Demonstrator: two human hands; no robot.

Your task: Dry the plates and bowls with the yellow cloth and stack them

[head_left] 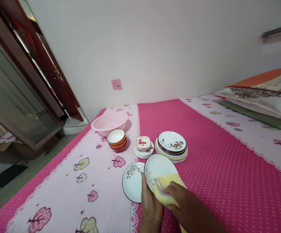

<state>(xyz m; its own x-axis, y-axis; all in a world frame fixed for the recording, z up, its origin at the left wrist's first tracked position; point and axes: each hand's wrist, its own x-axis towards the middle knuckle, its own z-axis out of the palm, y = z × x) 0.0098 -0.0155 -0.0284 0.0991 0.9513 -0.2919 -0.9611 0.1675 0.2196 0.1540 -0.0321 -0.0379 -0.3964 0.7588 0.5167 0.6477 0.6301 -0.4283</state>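
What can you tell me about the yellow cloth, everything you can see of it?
The yellow cloth is pale and looks soft, like plush fabric, with a curved lavender loop or trim toward its left side. It is bunched up in the right hand, which holds it against the face of a tilted white plate, covering the plate's lower right part. Another bit of yellow shows below the forearm.
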